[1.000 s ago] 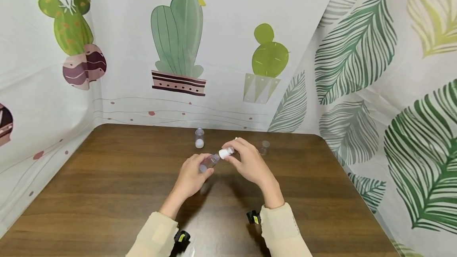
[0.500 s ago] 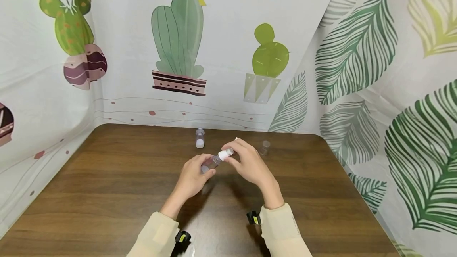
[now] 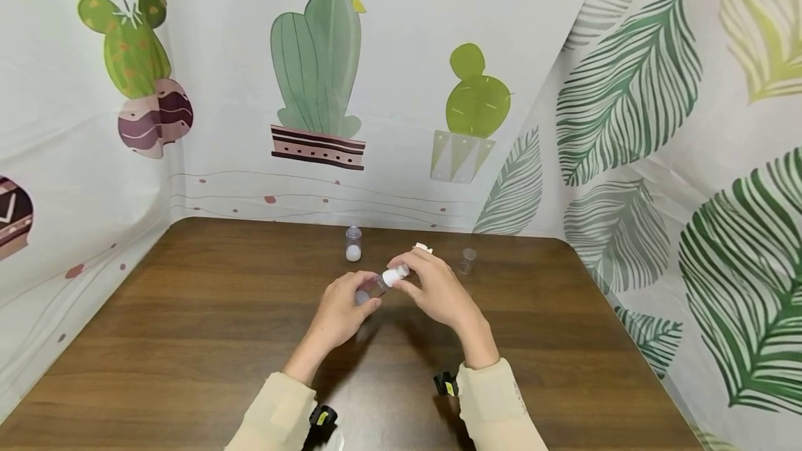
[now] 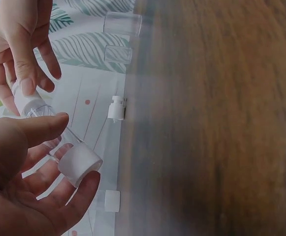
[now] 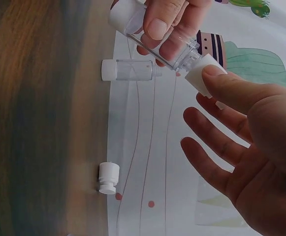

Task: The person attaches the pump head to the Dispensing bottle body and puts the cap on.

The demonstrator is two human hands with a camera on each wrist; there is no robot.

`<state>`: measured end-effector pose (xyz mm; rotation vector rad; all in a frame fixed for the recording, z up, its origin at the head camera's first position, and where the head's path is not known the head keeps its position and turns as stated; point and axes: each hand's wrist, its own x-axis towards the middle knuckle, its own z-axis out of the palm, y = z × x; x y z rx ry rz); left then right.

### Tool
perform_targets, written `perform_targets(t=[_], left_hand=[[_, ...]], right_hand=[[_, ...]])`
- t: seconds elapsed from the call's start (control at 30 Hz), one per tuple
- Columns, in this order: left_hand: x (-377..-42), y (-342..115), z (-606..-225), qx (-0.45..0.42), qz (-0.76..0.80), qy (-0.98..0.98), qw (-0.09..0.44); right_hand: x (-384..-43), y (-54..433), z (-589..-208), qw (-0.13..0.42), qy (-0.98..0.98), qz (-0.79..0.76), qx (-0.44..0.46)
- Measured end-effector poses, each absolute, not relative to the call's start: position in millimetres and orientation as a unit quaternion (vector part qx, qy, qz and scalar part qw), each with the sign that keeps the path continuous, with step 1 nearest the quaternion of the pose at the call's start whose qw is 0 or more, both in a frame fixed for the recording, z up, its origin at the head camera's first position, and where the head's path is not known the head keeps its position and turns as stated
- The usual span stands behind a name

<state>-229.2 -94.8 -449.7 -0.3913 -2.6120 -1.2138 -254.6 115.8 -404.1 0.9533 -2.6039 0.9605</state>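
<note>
My left hand [image 3: 343, 303] grips a clear bottle [image 5: 157, 46] with a white base [image 4: 80, 164], holding it tilted above the table. Thumb and fingers of my right hand [image 3: 435, 287] pinch a white cap-like pump collar [image 5: 202, 73] against the bottle's neck. The collar has a clear part at its outer end in the head view. Whether it is threaded on cannot be told. A second clear bottle [image 3: 354, 243] with a white base stands behind the hands, its threaded neck bare in the right wrist view.
A white pump head [image 5: 108, 177] stands on the brown wooden table [image 3: 188, 339], just behind my right hand. Two clear cylindrical caps [image 4: 123, 23] [image 4: 118, 54] lie farther right, near the table's back edge. A printed cloth [image 3: 401, 89] hangs behind the table.
The white collar and the bottle's neck were slightly apart a second ago and now meet. My left hand has shifted slightly right; the head view has moved a little.
</note>
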Motion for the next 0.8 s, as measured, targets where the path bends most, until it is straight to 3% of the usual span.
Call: perform_targets(t=[0.8], left_hand=[[-232.7, -87.9, -452.6, -0.128, -0.414, -0.895, 0.110]], right_hand=[[-254.4, 118.4, -403.1, 0.116, -0.883, 0.316, 0.326]])
